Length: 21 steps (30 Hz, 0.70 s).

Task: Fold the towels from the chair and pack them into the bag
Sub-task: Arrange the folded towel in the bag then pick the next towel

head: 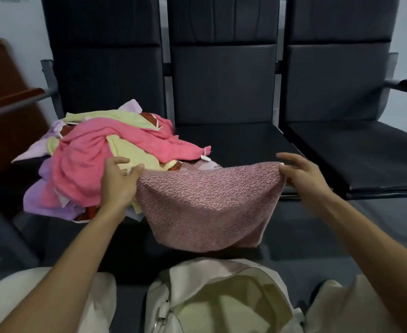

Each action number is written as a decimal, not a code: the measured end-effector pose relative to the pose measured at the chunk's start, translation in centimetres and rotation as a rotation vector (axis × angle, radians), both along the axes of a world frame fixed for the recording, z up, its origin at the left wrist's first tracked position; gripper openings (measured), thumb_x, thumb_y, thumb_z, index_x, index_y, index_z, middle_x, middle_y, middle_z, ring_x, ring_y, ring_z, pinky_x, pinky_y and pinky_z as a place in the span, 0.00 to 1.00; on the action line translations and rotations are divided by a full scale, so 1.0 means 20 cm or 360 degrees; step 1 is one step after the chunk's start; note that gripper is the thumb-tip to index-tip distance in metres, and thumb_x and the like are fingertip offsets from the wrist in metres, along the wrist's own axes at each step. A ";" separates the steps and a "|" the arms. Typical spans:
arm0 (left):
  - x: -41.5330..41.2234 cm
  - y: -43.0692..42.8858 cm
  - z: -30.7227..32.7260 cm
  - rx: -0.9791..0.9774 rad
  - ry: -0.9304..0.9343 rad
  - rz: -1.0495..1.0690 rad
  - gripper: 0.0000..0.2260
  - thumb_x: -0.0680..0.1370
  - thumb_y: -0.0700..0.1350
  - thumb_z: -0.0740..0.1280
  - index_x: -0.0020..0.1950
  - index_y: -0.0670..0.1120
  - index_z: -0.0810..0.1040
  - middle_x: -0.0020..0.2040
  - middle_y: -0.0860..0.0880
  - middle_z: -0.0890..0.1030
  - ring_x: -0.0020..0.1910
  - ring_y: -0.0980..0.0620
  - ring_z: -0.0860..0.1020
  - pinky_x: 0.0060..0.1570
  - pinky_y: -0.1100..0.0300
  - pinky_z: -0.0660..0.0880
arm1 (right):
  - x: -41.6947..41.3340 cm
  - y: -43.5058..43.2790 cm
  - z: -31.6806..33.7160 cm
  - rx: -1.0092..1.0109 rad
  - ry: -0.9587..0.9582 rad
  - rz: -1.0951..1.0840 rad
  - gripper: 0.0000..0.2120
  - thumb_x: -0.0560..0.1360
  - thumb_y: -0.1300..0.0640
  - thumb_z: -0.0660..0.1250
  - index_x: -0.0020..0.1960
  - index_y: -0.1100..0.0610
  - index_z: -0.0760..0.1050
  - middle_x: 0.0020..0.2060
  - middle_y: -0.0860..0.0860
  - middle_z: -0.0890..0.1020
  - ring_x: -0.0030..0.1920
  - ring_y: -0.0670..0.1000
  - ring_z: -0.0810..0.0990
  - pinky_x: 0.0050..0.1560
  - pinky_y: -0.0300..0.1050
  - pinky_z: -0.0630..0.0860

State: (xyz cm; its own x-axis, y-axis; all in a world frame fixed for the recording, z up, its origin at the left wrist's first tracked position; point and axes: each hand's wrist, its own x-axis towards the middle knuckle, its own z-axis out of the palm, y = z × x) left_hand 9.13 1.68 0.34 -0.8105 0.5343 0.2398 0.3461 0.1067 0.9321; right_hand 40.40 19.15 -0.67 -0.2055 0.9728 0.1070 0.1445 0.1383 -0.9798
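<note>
Both hands, left hand (119,181) and right hand (300,175), pinch the pink towel's (209,207) top corners above the bag (221,296); keeping the edge taut should square the fold.

A dusty-pink towel (209,207) hangs doubled at centre frame. A pink, yellow and lilac towel heap (96,159) covers the left chair (106,75) seat. The cream bag (188,280) lies open at bottom centre.
</note>
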 end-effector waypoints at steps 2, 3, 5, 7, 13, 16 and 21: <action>-0.01 -0.01 0.01 0.0021 -0.0183 -0.0107 0.07 0.78 0.44 0.68 0.54 0.47 0.74 0.43 0.51 0.75 0.43 0.52 0.75 0.47 0.55 0.75 | -0.01 -0.02 0.01 0.0015 -0.0033 0.0138 0.13 0.74 0.66 0.70 0.53 0.52 0.82 0.45 0.52 0.84 0.46 0.48 0.81 0.53 0.41 0.76; -0.01 -0.02 0.03 -0.0045 -0.0186 -0.0221 0.05 0.78 0.44 0.68 0.53 0.47 0.76 0.45 0.50 0.77 0.44 0.52 0.76 0.45 0.56 0.76 | -0.01 -0.03 0.02 0.0077 -0.0135 0.0147 0.13 0.71 0.65 0.73 0.54 0.53 0.82 0.43 0.51 0.84 0.45 0.47 0.82 0.51 0.38 0.75; -0.04 -0.06 0.05 -0.0299 -0.0046 -0.0522 0.08 0.76 0.42 0.70 0.54 0.48 0.79 0.49 0.48 0.80 0.46 0.53 0.77 0.47 0.58 0.75 | 0.00 -0.05 0.02 0.0352 -0.0576 0.0012 0.12 0.68 0.62 0.77 0.51 0.54 0.83 0.40 0.50 0.85 0.43 0.46 0.82 0.47 0.35 0.73; -0.06 -0.08 0.05 -0.0666 0.0271 -0.0685 0.17 0.74 0.38 0.72 0.61 0.47 0.77 0.51 0.49 0.79 0.49 0.52 0.77 0.51 0.59 0.73 | 0.00 -0.04 0.00 0.0653 -0.0928 -0.0170 0.07 0.70 0.60 0.76 0.48 0.56 0.84 0.41 0.51 0.85 0.44 0.49 0.82 0.46 0.37 0.71; -0.05 -0.05 -0.01 -0.0646 0.0911 -0.0287 0.07 0.78 0.37 0.67 0.53 0.37 0.81 0.54 0.44 0.71 0.55 0.48 0.72 0.59 0.56 0.67 | -0.04 -0.04 -0.02 0.0682 -0.0814 0.0031 0.03 0.78 0.60 0.66 0.48 0.53 0.72 0.49 0.47 0.77 0.49 0.47 0.74 0.46 0.38 0.64; -0.02 -0.03 0.01 -0.0610 0.0819 -0.0413 0.05 0.80 0.40 0.63 0.50 0.41 0.77 0.50 0.47 0.74 0.50 0.50 0.72 0.50 0.57 0.67 | -0.06 -0.06 -0.02 0.0371 -0.0686 0.0199 0.01 0.80 0.58 0.61 0.50 0.55 0.70 0.41 0.46 0.75 0.44 0.47 0.73 0.45 0.44 0.69; 0.02 -0.02 0.02 -0.0580 0.0262 -0.0572 0.09 0.82 0.46 0.58 0.44 0.49 0.74 0.41 0.48 0.77 0.39 0.50 0.76 0.33 0.57 0.71 | -0.08 -0.09 -0.01 -0.0212 -0.0486 0.0593 0.06 0.81 0.59 0.60 0.46 0.55 0.73 0.40 0.51 0.76 0.42 0.50 0.76 0.43 0.48 0.74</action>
